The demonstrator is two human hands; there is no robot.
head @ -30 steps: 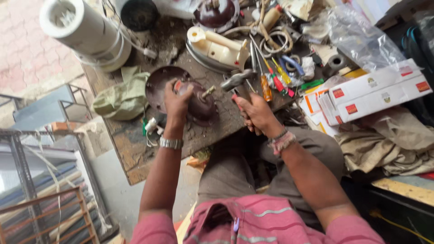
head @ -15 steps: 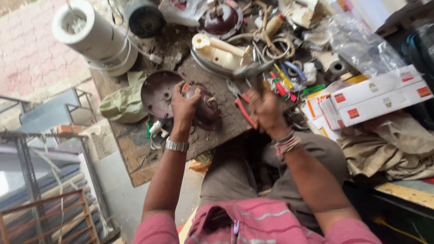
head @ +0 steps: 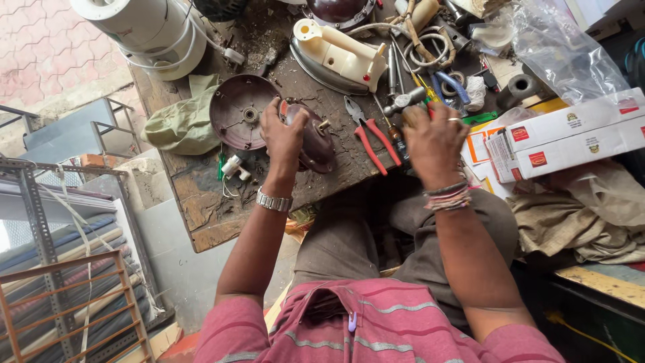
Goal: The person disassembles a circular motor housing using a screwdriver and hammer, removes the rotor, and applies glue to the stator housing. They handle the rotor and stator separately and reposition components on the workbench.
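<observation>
Head view: the left hand (head: pixel 283 138) has its grip closed on a dark maroon motor housing (head: pixel 316 141) on the table (head: pixel 201 195). The right hand (head: pixel 433 138) holds a hammer (head: pixel 404 102), head pointing left toward the housing; red-handled pliers (head: pixel 373 138) lie between.

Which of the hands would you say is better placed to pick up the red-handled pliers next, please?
Probably the right hand: it hovers just beside the red-handled pliers, while the left hand rests on the dark maroon motor housing, steadying it.
</observation>
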